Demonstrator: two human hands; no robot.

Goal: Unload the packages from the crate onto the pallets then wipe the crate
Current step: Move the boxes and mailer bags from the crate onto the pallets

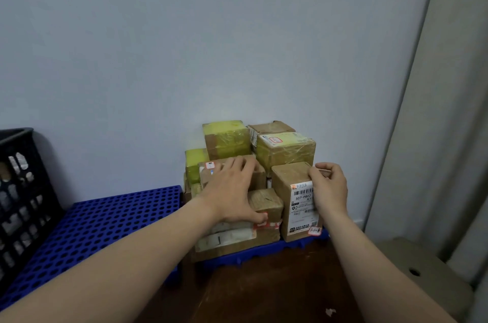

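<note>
The packages (253, 180) are stacked in a small heap on a blue pallet (264, 250), pushed up against the pale wall (211, 58). A tall brown box (295, 201) with a white label stands at the right front of the heap, and it is gripped at its top right corner by the right hand (328, 185), with the fingers curled shut around the edge. A smaller brown box (232, 172) in the middle is pressed from above by the left hand (232, 190), whose fingers are spread wide and flat, holding nothing. This looks like the step of setting boxes snugly in place. For it to be done well, the tall box should be kept upright and slid close to its neighbours, so no gap is left. The heap should be steadied while this is done, since the upper boxes could be knocked off. A second blue pallet (105, 219) lies bare to the left, where later boxes could be put. The black crate (21, 190) stands at the far left, well apart from the heap, and something pale can be seen through its holes, so it may not be empty yet.
</note>
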